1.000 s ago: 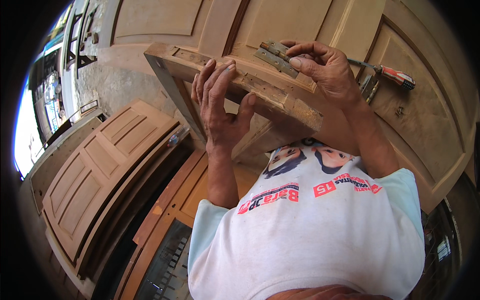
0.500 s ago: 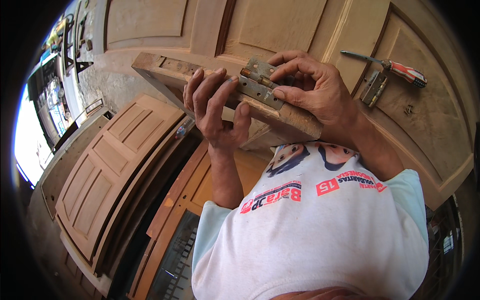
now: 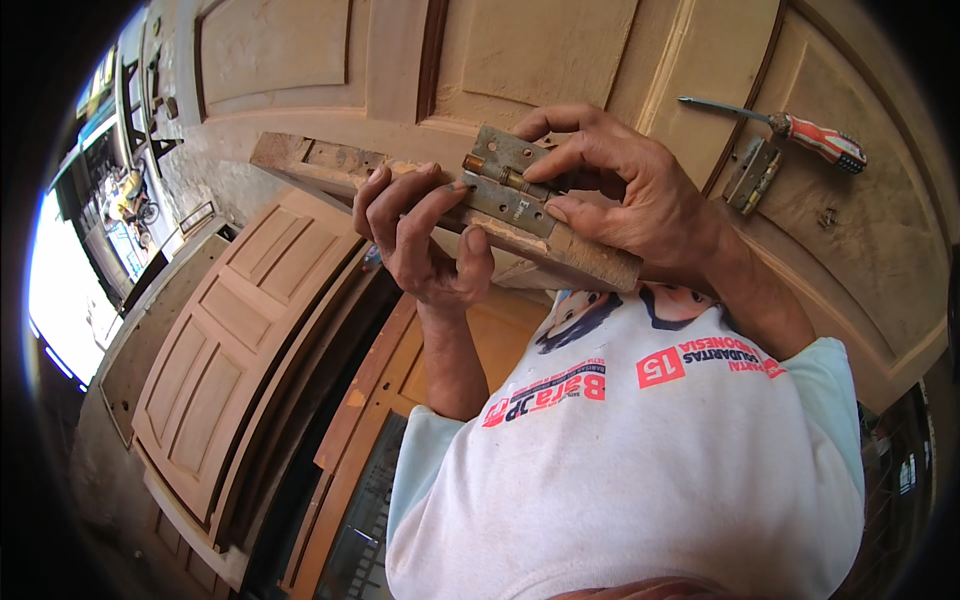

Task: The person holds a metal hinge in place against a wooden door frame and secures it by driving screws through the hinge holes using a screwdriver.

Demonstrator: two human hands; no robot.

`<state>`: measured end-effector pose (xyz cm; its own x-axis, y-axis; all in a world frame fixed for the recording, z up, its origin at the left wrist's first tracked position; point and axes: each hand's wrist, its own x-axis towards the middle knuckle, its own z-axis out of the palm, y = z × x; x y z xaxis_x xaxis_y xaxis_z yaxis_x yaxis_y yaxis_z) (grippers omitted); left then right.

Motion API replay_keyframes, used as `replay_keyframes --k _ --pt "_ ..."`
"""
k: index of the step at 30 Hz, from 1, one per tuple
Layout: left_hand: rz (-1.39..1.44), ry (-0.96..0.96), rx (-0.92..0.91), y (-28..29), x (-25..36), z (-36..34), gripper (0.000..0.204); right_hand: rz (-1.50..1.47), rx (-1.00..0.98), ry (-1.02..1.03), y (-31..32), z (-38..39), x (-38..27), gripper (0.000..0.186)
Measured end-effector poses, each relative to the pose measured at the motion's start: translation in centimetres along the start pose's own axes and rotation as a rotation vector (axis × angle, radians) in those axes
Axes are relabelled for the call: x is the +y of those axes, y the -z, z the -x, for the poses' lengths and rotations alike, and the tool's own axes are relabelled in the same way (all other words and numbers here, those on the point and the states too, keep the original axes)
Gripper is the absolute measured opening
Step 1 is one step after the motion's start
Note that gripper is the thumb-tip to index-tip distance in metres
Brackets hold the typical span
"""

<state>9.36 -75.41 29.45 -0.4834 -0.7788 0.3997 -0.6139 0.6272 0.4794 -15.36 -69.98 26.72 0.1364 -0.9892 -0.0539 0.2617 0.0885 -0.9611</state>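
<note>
A grey metal hinge (image 3: 507, 182) with a brass pin lies against the edge of a wooden door (image 3: 560, 70) that lies flat in front of me. My right hand (image 3: 625, 195) pinches the hinge from the right, thumb below and fingers over its top. My left hand (image 3: 420, 235) presses on the door's edge just left of the hinge, its fingertips touching the hinge's leaf. A second hinge (image 3: 752, 175) and a red-handled screwdriver (image 3: 790, 127) rest on the door's face to the right.
Several panelled wooden doors (image 3: 225, 330) lean stacked at the lower left. A bright opening (image 3: 55, 300) shows at the far left edge. My white printed shirt (image 3: 640, 470) fills the lower middle.
My right hand has put down the screwdriver, which now lies on the door's face. It holds the hinge on the door edge, and my left hand has come down beside it.
</note>
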Motion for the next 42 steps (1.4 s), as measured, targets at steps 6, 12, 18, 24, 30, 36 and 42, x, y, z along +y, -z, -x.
replay_keyframes --k 6,12,18,24,30,36,42 --pt "0.026 -0.018 0.093 -1.0 -0.1 0.0 0.04 -0.047 -0.008 -0.067 0.0 -0.1 -0.3 0.024" --pt "-0.019 -0.051 0.061 -0.6 -0.5 -0.1 0.047 0.015 -0.003 -0.014 0.0 -0.2 0.2 0.025" --pt "0.014 -0.036 0.089 -1.0 -0.4 0.0 0.038 0.083 0.024 0.046 -0.3 -0.1 -0.1 0.025" --pt "0.058 0.001 0.052 -0.6 -0.3 0.0 0.027 0.068 0.004 0.084 -0.3 -0.2 0.4 0.025" --pt "0.048 0.03 0.057 -0.8 0.0 0.0 0.019 -0.038 0.016 0.08 -0.5 -0.1 0.9 0.025" --pt "-0.009 -0.016 0.027 -0.8 0.5 -0.5 0.027 0.087 -0.006 0.145 0.0 -0.5 1.2 0.021" --pt "-0.013 -0.058 0.022 -0.8 0.5 -0.6 0.024 0.065 -0.002 0.131 -0.1 -0.6 1.4 0.021"
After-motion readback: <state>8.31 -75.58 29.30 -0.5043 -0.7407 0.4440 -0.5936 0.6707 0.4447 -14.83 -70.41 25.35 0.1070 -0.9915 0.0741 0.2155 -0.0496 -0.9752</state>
